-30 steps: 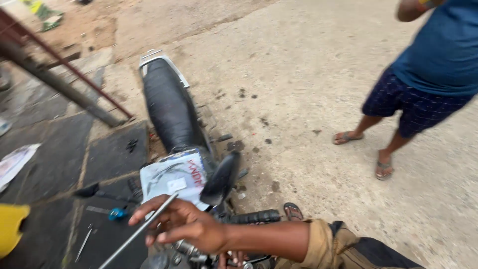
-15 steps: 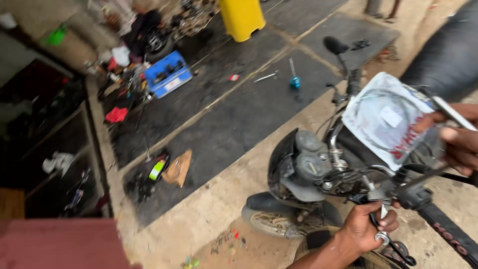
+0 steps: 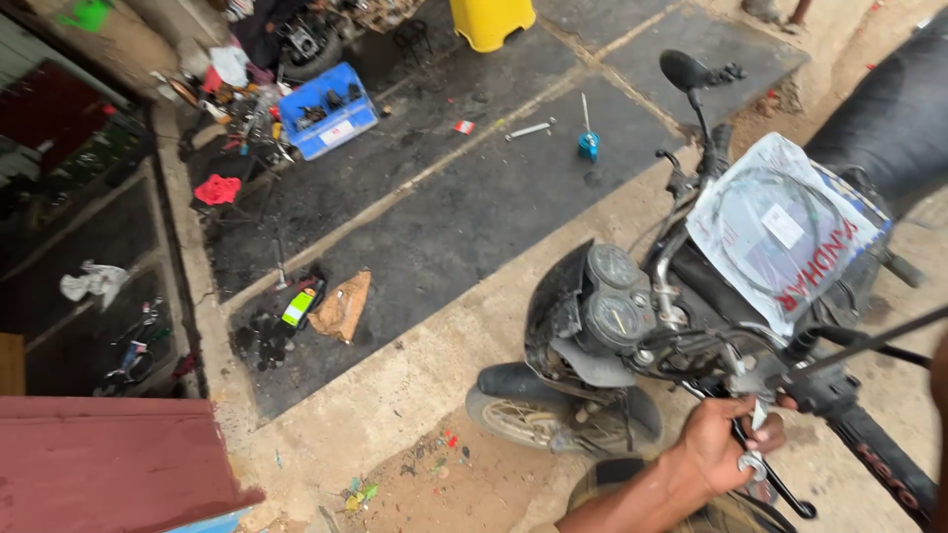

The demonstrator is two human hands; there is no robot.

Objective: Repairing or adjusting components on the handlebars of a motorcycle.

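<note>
A black motorcycle (image 3: 612, 306) stands below me, its gauges and front wheel pointing to the lower left. My left hand (image 3: 716, 449) reaches up from the bottom edge and is closed around the silver lever fitting (image 3: 757, 415) beside the black handlebar grip (image 3: 884, 469). A thin dark rod (image 3: 869, 341) runs from the handlebar out past the right edge. Only a sliver of my right hand (image 3: 941, 395) shows there, and its fingers are hidden. A clear bag holding a coiled cable (image 3: 780, 232) lies on the tank.
On the dark floor slabs lie a blue crate of parts (image 3: 326, 114), a yellow container (image 3: 492, 20), a wrench (image 3: 530, 128), a blue-handled tool (image 3: 588, 143) and a brown scrap (image 3: 343, 306). A red-brown surface (image 3: 109, 459) fills the lower left. Someone's foot (image 3: 775, 10) shows at the top.
The view swung from the bike's seat to its front end. My right hand, holding the rod earlier, has slid almost out of frame at the right. My left hand stays on the lever fitting.
</note>
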